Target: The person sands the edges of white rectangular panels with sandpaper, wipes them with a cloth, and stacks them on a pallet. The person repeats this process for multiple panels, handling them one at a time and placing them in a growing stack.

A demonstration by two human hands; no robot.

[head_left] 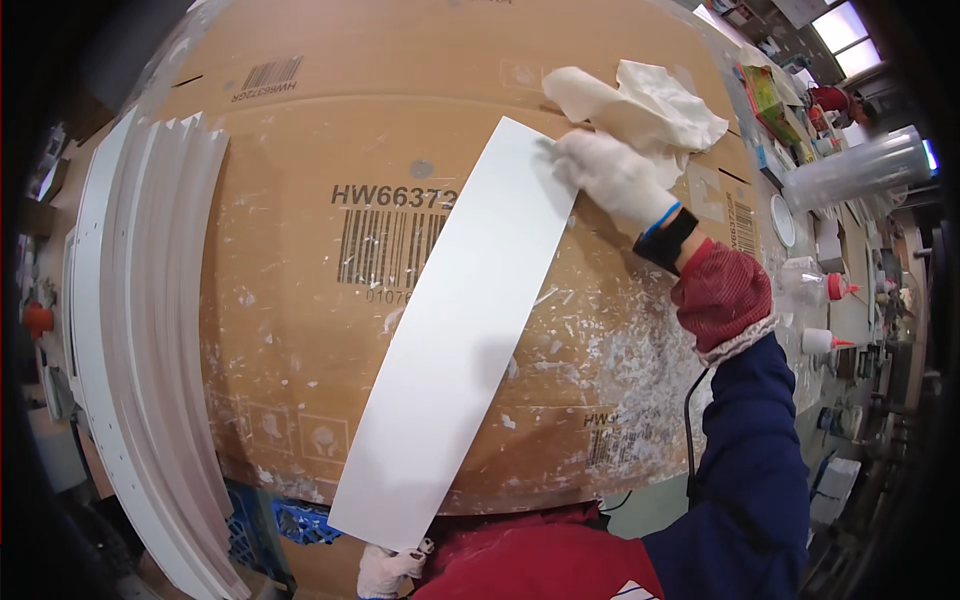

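The surface (270, 350) fills most of the frame, covered w/ brown cardboard; white flakes & smears lie all over it, thickest lower R of ctr. Room bkgd runs down the R side, cluttered, w/ a bright window (848, 38) upper R. Stack of long white panels (150, 300) takes up the far L, standing side by side. One white panel (440, 350) sits diagonally mid-frame, upper end near top ctr, lower end past the surface's near edge.

R grip (610, 175), white glove, is closed on the panel's R edge near its upper end; L grip (385, 570), also gloved & partly cut off at btm, pinches its lower end. Crumpled white cloth (640, 105) lies just behind the R grip.

Containers: blue plastic crate (305, 523), lower L, mostly hidden, contents can't be seen. Clear cylinder (860, 170) lies on its side upper R, see-through, nothing distinct inside. Below it, a clear bottle (803, 285) w/ red cap, contents unclear, then a smaller white bottle (818, 341) w/ red nozzle, opaque.
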